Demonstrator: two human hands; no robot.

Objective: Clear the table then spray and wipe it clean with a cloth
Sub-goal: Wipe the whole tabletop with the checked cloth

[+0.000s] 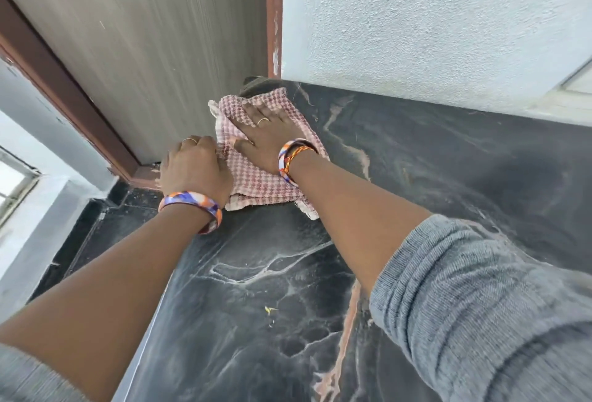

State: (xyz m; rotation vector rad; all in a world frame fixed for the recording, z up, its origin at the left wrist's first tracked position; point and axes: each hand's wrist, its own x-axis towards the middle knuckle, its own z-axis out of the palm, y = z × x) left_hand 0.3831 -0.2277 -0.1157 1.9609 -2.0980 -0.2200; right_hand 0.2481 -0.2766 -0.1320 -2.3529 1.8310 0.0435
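Observation:
A pink-and-white checked cloth [256,177] lies folded on the far left corner of the dark marble table [432,161]. My right hand [269,135] presses flat on top of the cloth with fingers spread. My left hand [195,167] curls around the cloth's left edge at the table's rim, gripping it. Both wrists wear colourful bangles. No spray bottle is in view.
A grey wood-grain door [144,33] with a brown frame stands just beyond the table's left corner. A rough white wall [432,17] runs along the table's back edge. Dark floor tiles [105,225] lie below on the left. A small yellow speck [269,309] sits on the near marble.

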